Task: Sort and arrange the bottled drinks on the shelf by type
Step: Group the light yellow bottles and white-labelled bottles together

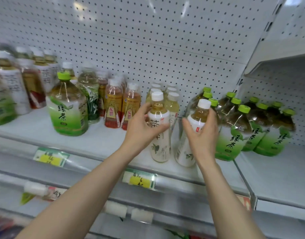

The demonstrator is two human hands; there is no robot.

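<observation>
**Two white-capped tea bottles gripped at the shelf front as sorting goes on**

A person's left hand is closed around the upper body of a white-labelled tea bottle, thumb across the label and fingers behind, while the right hand wraps a matching bottle just beside it. Both bottles stand, or nearly stand, at the front edge of the shelf, directly ahead of a short file of the same white-capped bottles; the grip high on each body suggests they are being lined up with their own kind. To the right, large green-tea bottles with lime caps are clustered together, apparently a finished group. To the left, one more large green-tea bottle stands apart from that cluster, beside red-and-gold labelled bottles and a blurred mix of others at the far end, so that side likely awaits sorting. Whether either held bottle's base is touching the shelf cannot be told. Price tags hang on the rail below
</observation>
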